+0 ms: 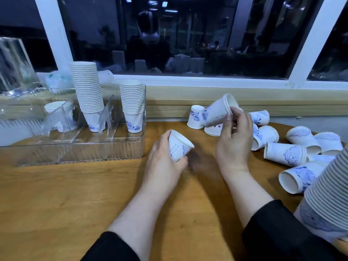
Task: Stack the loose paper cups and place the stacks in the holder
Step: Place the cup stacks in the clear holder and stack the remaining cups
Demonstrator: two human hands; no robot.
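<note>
Left hand (165, 157) grips one cup (179, 146) mid-desk | right hand (234, 134) pinches tilted cup (220, 112) near back edge | advice: align rims, nest straight, avoid crushing.

Both forearms extend forward from black sleeves (278, 228), bare from mid-forearm to the fingers. The left hand (162, 157) lies low with its back toward the camera, thumb and fingers curled round a small paper cup (179, 146). The right hand (234, 136) is raised higher, wrist bent, its fingertips (233, 112) pinching a tilted cup (219, 112), apparently at the rim.
</note>
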